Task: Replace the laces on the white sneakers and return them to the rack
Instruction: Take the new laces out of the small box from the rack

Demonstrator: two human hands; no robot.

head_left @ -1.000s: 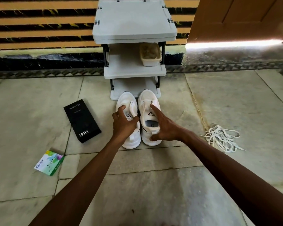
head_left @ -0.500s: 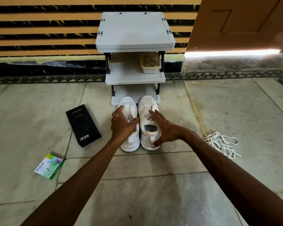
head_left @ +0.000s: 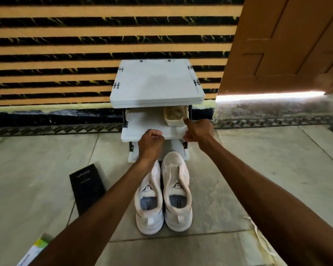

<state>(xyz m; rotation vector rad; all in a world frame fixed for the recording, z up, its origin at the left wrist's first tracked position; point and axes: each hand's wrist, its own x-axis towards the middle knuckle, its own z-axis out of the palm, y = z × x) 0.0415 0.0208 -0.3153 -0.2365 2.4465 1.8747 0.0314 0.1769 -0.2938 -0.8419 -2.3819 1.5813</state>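
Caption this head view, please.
Left hand and right hand at the middle shelf of a grey plastic rack, white sneakers paired on the floor.

A tub (head_left: pixel 174 123) fills the middle shelf's (head_left: pixel 142 121) right end; room remains to its left.

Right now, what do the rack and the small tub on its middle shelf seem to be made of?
The rack looks like matte pale-grey plastic: smooth moulded shelves with rounded edges. The tub seems cream plastic with a thin, even rim; I cannot be sure.
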